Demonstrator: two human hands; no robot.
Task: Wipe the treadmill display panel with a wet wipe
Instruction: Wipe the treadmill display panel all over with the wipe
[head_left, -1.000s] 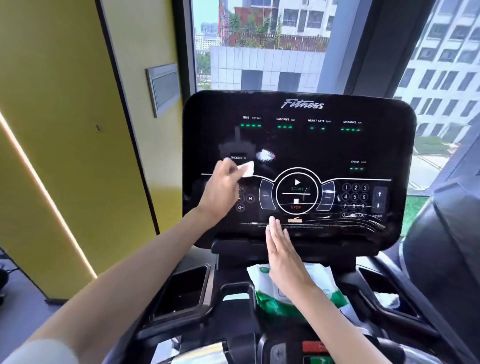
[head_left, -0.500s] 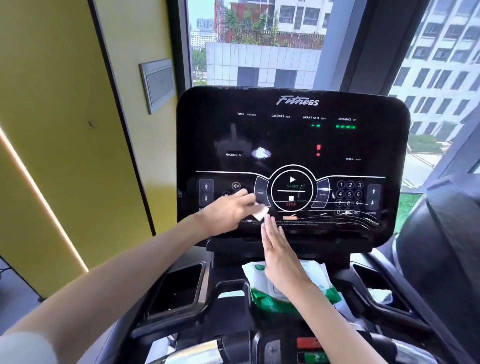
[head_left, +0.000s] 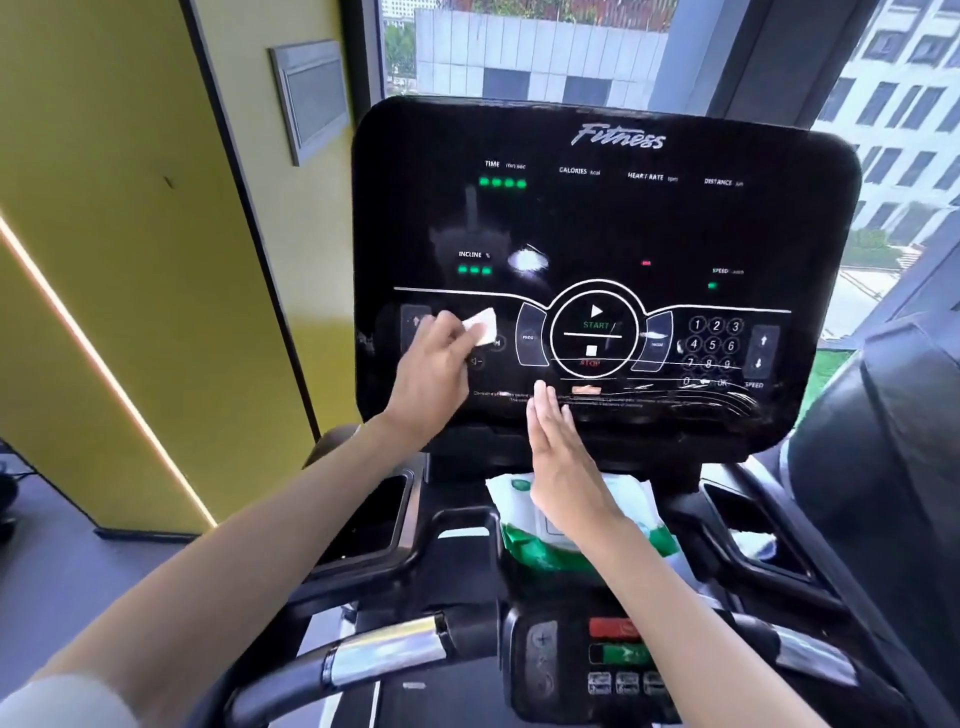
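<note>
The black treadmill display panel (head_left: 597, 223) stands upright in front of me, with lit green readouts and a round start and stop control. My left hand (head_left: 428, 374) pinches a small folded white wet wipe (head_left: 482, 326) and holds it against the panel's lower left, by the incline buttons. My right hand (head_left: 558, 452) is held flat with straight fingers, its fingertips at the panel's bottom edge below the stop control. It holds nothing.
A green and white pack of wipes (head_left: 540, 540) lies on the console shelf under my right hand. Black cup holders (head_left: 374, 519) sit at either side. Handlebars with chrome grips (head_left: 384, 654) and red and green buttons (head_left: 615, 642) are near me. A yellow wall (head_left: 130, 260) stands at left.
My left hand has swept the wipe from the panel's bottom centre back up and to the left, after moving down from the incline area. My right hand has stayed in place.
</note>
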